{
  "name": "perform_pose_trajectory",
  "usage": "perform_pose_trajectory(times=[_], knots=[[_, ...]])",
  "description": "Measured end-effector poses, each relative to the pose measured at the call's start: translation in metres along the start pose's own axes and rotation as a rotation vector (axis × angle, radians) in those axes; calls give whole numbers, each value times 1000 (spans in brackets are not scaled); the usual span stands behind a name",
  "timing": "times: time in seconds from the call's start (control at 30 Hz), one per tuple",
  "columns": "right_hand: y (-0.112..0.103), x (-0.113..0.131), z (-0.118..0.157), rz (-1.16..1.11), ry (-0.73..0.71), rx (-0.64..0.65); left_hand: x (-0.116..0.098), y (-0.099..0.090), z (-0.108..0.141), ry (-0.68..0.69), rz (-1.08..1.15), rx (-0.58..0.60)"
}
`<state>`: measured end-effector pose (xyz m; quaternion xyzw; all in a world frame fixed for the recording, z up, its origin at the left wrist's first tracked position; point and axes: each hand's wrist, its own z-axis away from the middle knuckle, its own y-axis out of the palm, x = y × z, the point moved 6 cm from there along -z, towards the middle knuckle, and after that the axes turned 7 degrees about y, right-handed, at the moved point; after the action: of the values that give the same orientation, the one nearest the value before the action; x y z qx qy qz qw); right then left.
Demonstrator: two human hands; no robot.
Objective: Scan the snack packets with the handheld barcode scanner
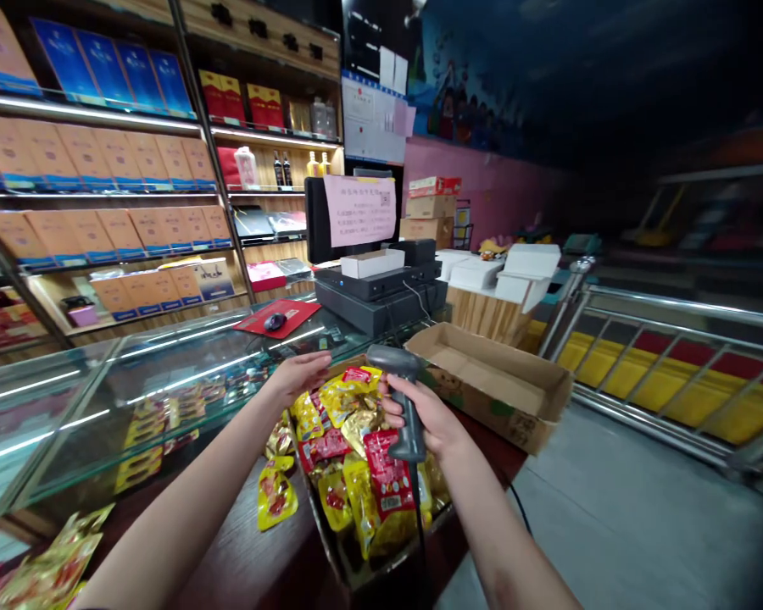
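Bare forearms (191,479) cut across the bottom of the frame, and just below centre the right grip (433,415) is wrapped round a scanner (409,428); left grip (301,377) looks empty, fingers loose. Scanner's probably light, stiff plastic, so handle it is. Packets (387,474) underneath look soft, slippery, best pinched by an edge. Fingers hide some handle; the cord (419,512) gets lost low down.
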<state>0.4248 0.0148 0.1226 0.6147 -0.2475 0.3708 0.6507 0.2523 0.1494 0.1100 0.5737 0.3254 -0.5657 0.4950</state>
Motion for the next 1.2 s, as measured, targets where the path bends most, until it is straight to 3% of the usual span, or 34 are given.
perform_pose_trajectory(times=[0.1, 0.2, 0.4, 0.67, 0.97, 1.2], knots=[[19, -12, 9, 4, 29, 38, 1, -17, 24, 15, -10, 29], [41, -32, 18, 16, 70, 70, 12, -46, 53, 28, -35, 28], [84, -88, 27, 72, 173, 132, 38, -107, 108, -15, -52, -96], [115, -157, 20, 120, 239, 111, 67, -154, 132, 7, -163, -208], [113, -195, 8, 169, 278, 71, 123, -168, 120, 20, -279, -205], [106, -199, -1, 195, 253, 19, 118, -159, 110, 83, -589, -220]])
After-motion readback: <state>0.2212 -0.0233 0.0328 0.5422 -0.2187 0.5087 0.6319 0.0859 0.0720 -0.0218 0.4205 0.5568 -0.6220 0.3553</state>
